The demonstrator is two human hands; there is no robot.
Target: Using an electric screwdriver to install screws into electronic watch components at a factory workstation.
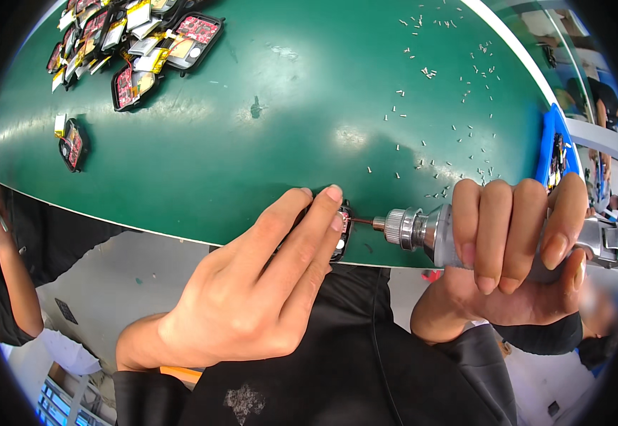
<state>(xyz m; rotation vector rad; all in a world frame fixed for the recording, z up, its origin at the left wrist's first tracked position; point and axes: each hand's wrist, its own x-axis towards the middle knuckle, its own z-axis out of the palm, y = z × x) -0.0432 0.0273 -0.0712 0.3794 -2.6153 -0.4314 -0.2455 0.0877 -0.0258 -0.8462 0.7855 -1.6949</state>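
The unit [345, 231], a black case with a red board, is held at the near edge of the desk [288, 149], its face apparently tilted toward the bit [363, 221]. For good work, the bit should be kept square to the board, pressure kept steady, and the unit braced against slipping; whether the tip is seated in a screw cannot be told. The unit lies under the fingertips of the left hand [256, 280], whose fingers are closed together over it, thumb hidden. It is left of the right hand [518, 234], whose fingers are wrapped around the screwdriver [421, 231]. Beyond, loose screws [428, 72] are scattered, more units [133, 86] are heaped far left, and a blue bin [549, 138] is placed at right.
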